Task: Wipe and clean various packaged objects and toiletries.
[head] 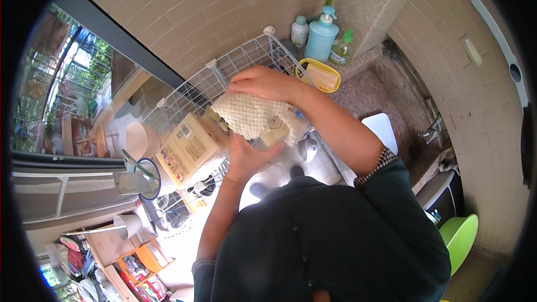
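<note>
A cream waffle-textured cloth (251, 113) with a small dark printed mark is bunched up between my two hands, in front of my chest. My right hand (262, 86) lies over its far edge, fingers bent across it. From below, my left hand (243, 155) supports the near side, its thumb pointing right. A pale yellow block-like thing (275, 134) shows partly under the cloth; I cannot tell what it is or whether I hold it. Left of the cloth a large yellowish plastic container (188, 151) with a printed label stands by a white wire rack (247, 56).
A blue pump bottle (321, 37), a white bottle (299, 31), a green-topped pump bottle (342, 48) and a yellow oval dish (321, 76) stand at the back. To the right is a stone sink (361, 88) with a metal tap (432, 130). A glass window (71, 92) is left.
</note>
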Demonstrator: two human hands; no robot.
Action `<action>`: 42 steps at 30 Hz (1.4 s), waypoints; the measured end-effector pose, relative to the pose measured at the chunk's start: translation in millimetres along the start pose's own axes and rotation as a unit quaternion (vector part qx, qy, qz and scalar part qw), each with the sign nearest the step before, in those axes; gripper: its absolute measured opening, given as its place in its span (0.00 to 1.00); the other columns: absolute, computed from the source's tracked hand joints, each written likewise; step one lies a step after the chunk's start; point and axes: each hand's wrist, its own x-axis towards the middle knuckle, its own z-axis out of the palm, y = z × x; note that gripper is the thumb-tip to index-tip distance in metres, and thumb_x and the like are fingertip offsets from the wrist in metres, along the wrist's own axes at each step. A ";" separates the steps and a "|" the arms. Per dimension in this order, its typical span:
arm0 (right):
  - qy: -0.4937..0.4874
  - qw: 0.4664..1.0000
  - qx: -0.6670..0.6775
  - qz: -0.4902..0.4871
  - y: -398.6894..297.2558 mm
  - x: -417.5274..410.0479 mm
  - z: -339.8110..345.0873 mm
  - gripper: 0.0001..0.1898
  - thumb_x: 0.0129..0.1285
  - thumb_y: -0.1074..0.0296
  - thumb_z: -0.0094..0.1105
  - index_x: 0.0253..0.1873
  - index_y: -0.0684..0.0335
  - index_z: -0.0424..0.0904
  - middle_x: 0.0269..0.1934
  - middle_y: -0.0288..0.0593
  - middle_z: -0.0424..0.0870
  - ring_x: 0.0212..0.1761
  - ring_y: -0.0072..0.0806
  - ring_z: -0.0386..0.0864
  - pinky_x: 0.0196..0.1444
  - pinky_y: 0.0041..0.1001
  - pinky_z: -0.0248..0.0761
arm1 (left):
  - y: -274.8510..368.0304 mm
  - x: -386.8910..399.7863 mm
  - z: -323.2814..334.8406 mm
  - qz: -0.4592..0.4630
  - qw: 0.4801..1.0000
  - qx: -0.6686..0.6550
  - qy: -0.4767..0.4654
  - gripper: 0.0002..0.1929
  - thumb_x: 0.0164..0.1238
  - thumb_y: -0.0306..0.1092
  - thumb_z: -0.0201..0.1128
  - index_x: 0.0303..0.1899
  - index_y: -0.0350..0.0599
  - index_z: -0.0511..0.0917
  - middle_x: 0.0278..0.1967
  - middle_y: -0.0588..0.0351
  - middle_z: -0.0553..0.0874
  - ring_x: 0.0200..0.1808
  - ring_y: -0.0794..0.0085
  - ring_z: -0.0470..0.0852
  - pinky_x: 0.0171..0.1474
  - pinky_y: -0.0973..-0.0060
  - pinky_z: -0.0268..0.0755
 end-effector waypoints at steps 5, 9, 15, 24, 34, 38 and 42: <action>0.167 0.922 0.346 -0.055 54.2 -50.0 60.3 0.18 0.75 0.62 0.53 0.64 0.63 0.77 0.59 0.42 0.82 0.55 0.25 0.80 0.58 0.29 0.74 | 9.3 -1.4 2.6 0.021 0.991 -0.124 0.047 0.56 0.41 0.39 0.84 0.71 0.30 0.57 0.67 0.39 0.72 0.64 0.56 0.75 0.67 0.64 0.68; 0.265 0.849 0.455 -0.040 131.1 -63.8 91.4 0.22 0.74 0.60 0.53 0.68 0.62 0.71 0.62 0.44 0.79 0.59 0.30 0.79 0.61 0.30 0.74 | -3.1 12.4 14.1 0.156 0.983 -0.058 0.083 0.63 0.40 0.38 0.84 0.76 0.32 0.47 0.70 0.40 0.66 0.71 0.56 0.69 0.72 0.63 0.62; 0.323 0.912 0.244 -0.072 158.9 -56.6 100.2 0.24 0.70 0.60 0.54 0.68 0.62 0.71 0.61 0.50 0.79 0.59 0.39 0.79 0.60 0.35 0.74 | 40.3 11.0 -8.9 0.170 0.983 -0.014 0.071 0.63 0.38 0.38 0.84 0.76 0.32 0.49 0.69 0.40 0.67 0.70 0.54 0.70 0.72 0.62 0.62; 0.257 0.869 -0.421 -0.039 85.6 -77.5 81.4 0.29 0.59 0.61 0.61 0.65 0.63 0.73 0.57 0.56 0.80 0.57 0.50 0.79 0.58 0.41 0.73 | 130.8 -7.6 -123.2 0.230 0.952 0.170 0.109 0.61 0.36 0.36 0.82 0.76 0.37 0.53 0.60 0.38 0.74 0.61 0.47 0.76 0.64 0.58 0.70; 0.070 0.942 -0.323 -0.061 52.1 -120.1 50.0 0.22 0.38 0.67 0.70 0.41 0.62 0.73 0.34 0.46 0.77 0.39 0.44 0.82 0.42 0.38 0.77 | 91.6 -19.5 -176.7 0.012 0.887 0.440 -0.142 0.59 0.35 0.41 0.79 0.75 0.37 0.57 0.63 0.40 0.74 0.63 0.49 0.75 0.66 0.59 0.66; -0.008 0.959 -0.268 -0.094 110.3 -143.3 76.1 0.17 0.38 0.71 0.68 0.37 0.64 0.74 0.30 0.50 0.79 0.36 0.50 0.83 0.38 0.42 0.77 | 87.0 -18.2 -177.8 0.015 0.896 0.420 -0.140 0.64 0.32 0.46 0.82 0.77 0.40 0.54 0.71 0.39 0.67 0.71 0.48 0.68 0.72 0.55 0.59; -0.039 0.941 -0.335 -0.029 141.3 -141.2 101.9 0.14 0.46 0.68 0.66 0.38 0.66 0.79 0.35 0.55 0.84 0.39 0.50 0.86 0.40 0.44 0.78 | 79.2 -21.6 -170.0 0.057 0.890 0.433 -0.131 0.68 0.30 0.51 0.83 0.78 0.43 0.52 0.76 0.38 0.59 0.77 0.49 0.59 0.76 0.50 0.48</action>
